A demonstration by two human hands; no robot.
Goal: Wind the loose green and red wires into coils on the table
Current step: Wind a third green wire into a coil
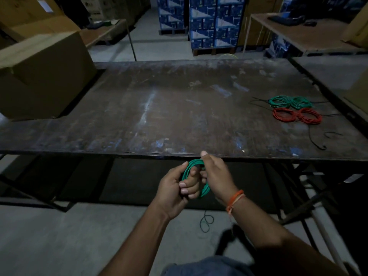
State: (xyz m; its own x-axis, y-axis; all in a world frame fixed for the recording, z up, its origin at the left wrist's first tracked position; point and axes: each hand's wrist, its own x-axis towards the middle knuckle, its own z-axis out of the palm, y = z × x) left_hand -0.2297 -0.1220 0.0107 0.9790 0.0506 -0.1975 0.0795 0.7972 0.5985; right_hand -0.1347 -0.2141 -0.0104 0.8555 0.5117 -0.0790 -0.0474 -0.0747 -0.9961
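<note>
Both hands work just in front of the near edge of the desk (179, 108), below its top, holding a green coil (194, 166) between them. The left hand (175, 188) has its fingers (187, 185) curled round the left side of the loops, gripping the bundle. The right hand (216, 174) has its fingers closed on the right side of the same coil, thumb raised toward the desk edge; how it pinches the strand is hidden behind the hand. A thin dark strand (206, 222) lies looped on the floor below the hands; I cannot tell whether it joins the coil.

Far along the desk toward its right end lie two finished bundles, each wound as a figure of eight: a green bundle (289, 101), and a red bundle (296, 115) just nearer than it. Thin black ties (316, 138) trail beside them. A cardboard box (43, 76) sits at the left end of the desk.

The step in hand looks like winding or tidying the last turns of a further green coil, so the task seems well advanced. The next move likely calls for keeping the loops gripped so they do not spring apart, gathering any loose tail, then setting the coil on the desk near the other bundles.
</note>
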